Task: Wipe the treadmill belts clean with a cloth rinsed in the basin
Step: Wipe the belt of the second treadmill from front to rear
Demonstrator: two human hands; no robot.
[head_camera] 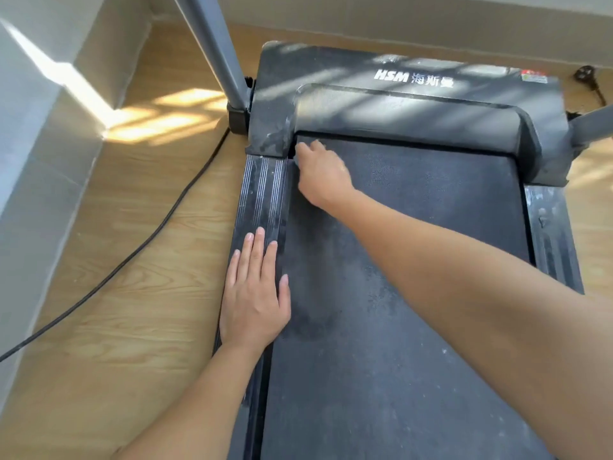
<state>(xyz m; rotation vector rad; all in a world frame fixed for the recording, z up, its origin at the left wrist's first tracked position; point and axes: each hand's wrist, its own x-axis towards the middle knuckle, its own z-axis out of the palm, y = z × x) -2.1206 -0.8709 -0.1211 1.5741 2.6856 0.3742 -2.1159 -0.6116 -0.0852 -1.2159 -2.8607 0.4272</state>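
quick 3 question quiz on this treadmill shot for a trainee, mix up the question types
1. True or false: the left hand lies flat on the treadmill's left side rail.
2. Where on the belt is the right hand? A) far left corner, by the motor cover B) middle C) right edge
3. Fill in: the letters printed on the motor cover are ___.
Key: 1 true; 2 A; 3 HSM
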